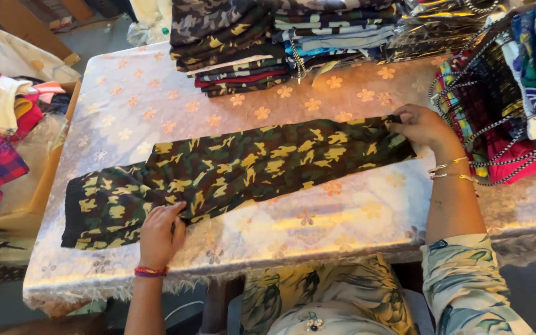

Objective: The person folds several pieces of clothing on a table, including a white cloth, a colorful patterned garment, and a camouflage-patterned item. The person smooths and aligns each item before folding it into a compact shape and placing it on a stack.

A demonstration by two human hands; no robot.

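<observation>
Head view: the camo trousers (231, 170) lie stretched between both hands, long axis running from low by the left hand (159, 232) up to the right hand (420, 124) — so each hand sits at its own end, neither one nearer; left hand is palm down, fingers curled and pinching the near edge by the dark cuff end; right hand is closed on the far end, arm reaching out nearly straight, bangles (451, 170) at the wrist; behind the hands sits a stack of folded clothes (249, 46) on the flowered tablecloth (342, 217).
</observation>
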